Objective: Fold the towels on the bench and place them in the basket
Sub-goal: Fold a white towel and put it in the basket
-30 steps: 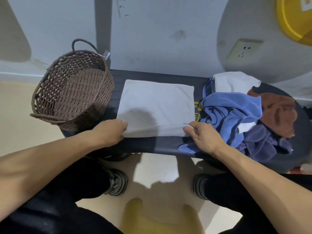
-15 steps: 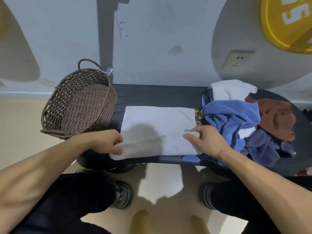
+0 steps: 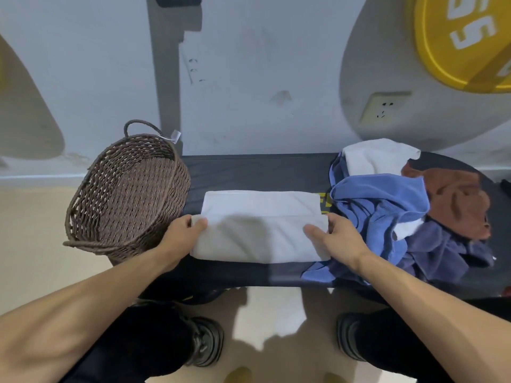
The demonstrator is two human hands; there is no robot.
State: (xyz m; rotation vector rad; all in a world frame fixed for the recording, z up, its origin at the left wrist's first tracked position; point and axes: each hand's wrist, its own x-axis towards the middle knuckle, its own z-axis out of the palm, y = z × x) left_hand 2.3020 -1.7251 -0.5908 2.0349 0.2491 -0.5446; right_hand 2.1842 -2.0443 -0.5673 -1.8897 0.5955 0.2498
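Towel [image 3: 260, 217], white, lies mid-bench, its near flap turned up over the far half; the flap's edge runs straight across, short of the far edge. Your left hand [image 3: 181, 239] pinches the flap's left corner, thumb on top, fingers curled under. Your right hand [image 3: 334, 239] clamps the right corner the same way, thumb on the cloth. The towel's near fold sits close to the bench [image 3: 249, 170] front edge; a bare dark strip of bench is open at 12 o'clock behind the towel. Basket [image 3: 124, 194] at 9 o'clock, tipped toward you, its rim just beside the towel's left edge. At 3 o'clock a heap: blue towel [image 3: 381, 200] touching your right hand, white towel [image 3: 378, 156] behind it, rust-brown towel [image 3: 459, 200] further right, dark purple towel [image 3: 442, 250] nearer you. Wall socket [image 3: 384, 106] at 1 o'clock.
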